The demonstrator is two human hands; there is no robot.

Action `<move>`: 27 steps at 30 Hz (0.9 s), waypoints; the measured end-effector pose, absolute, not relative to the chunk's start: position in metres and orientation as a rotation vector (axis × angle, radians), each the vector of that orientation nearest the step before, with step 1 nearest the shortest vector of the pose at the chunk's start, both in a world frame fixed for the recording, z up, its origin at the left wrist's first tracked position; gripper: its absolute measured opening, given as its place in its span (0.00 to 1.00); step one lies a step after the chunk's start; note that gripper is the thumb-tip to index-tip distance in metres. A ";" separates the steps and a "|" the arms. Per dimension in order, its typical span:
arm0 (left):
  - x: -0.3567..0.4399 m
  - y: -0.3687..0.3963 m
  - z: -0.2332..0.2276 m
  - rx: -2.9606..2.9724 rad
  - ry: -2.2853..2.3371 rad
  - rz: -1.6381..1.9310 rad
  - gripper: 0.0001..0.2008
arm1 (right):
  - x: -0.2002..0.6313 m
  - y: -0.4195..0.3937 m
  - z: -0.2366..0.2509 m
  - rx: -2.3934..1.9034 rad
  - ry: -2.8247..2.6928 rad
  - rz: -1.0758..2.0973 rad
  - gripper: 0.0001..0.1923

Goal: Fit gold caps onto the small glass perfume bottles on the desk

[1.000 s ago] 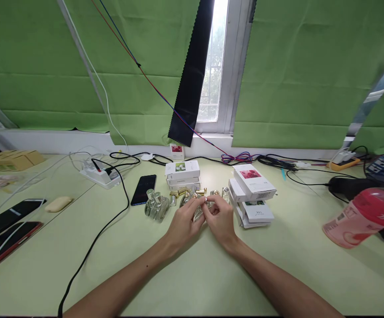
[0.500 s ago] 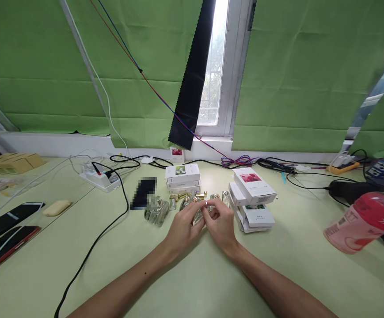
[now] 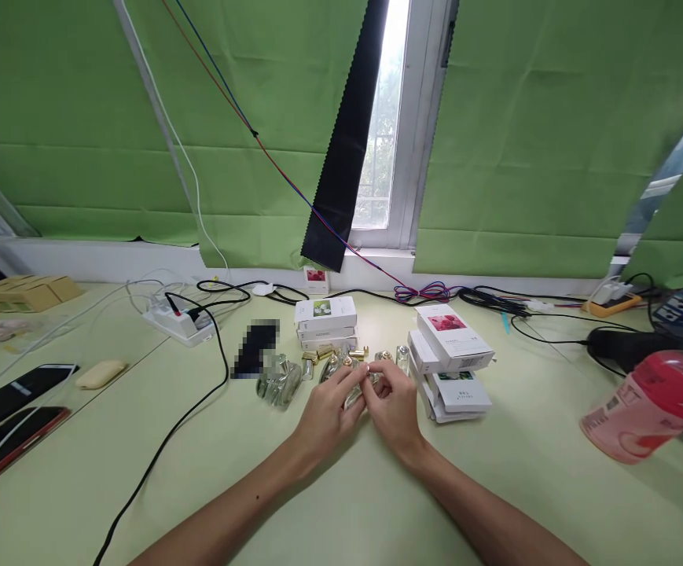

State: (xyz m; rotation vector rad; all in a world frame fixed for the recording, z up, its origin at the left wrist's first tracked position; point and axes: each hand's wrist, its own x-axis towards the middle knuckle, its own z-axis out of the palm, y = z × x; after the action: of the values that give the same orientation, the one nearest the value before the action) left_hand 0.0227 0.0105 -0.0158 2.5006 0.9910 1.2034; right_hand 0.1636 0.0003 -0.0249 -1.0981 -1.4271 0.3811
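— What are the hands doing?

— Both meet over the middle of the bench [image 3: 341, 503]. The left hand [image 3: 323, 417] and the right hand [image 3: 396, 409] close around a small glass bottle [image 3: 354, 395], fingers [image 3: 358, 374] pressed together at its top, thumb tips nearly touching. The bottle is mostly hidden between the palms, low over the bench surface.

— Has anything changed over the last second?

— Very little. The hands sit in the same place with the same grip; only the view has drifted a touch, so everything appears slightly lower. The fingertips seem to have shifted a hair at the bottle's neck, no more. I judge the fiddling at the top of the bottle is ongoing and not finished.

— What lies around them?

— Just behind the hands, a cluster of glass bottles [image 3: 279, 385] and some gold caps [image 3: 323, 351]. A stack of white boxes [image 3: 324, 321] is further back, another pile of boxes [image 3: 450, 358] just beside the right hand. A dark phone [image 3: 254, 350] lies left of the bottles, a black cable [image 3: 188, 409] curves past it, and a pink bottle [image 3: 648, 409] lies tilted far right.
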 end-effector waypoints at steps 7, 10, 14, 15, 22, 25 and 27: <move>0.022 0.010 -0.016 2.494 1.021 1.196 0.18 | 0.163 0.000 -0.025 -1.092 -1.427 0.385 0.05; 0.023 0.008 -0.013 2.474 1.061 1.181 0.18 | 0.163 0.000 -0.024 -1.097 -1.425 0.384 0.05; 0.023 0.007 -0.012 2.468 1.072 1.167 0.18 | 0.163 0.000 -0.024 -1.107 -1.421 0.363 0.05; 0.023 0.007 -0.012 2.469 1.071 1.168 0.17 | 0.163 0.000 -0.024 -1.108 -1.422 0.356 0.05; 0.022 0.008 -0.015 2.500 1.025 1.176 0.17 | 0.163 0.000 -0.024 -1.104 -1.431 0.352 0.06; 0.021 0.009 -0.015 2.512 1.029 1.172 0.18 | 0.162 0.000 -0.024 -1.097 -1.427 0.364 0.06; 0.021 0.009 -0.016 2.523 1.045 1.176 0.18 | 0.162 0.000 -0.025 -1.099 -1.423 0.365 0.05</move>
State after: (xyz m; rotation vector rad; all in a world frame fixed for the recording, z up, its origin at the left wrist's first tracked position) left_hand 0.0215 0.0092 -0.0159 2.5234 1.0448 1.1760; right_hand 0.1623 0.0005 -0.0246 -1.0990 -1.4233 0.3655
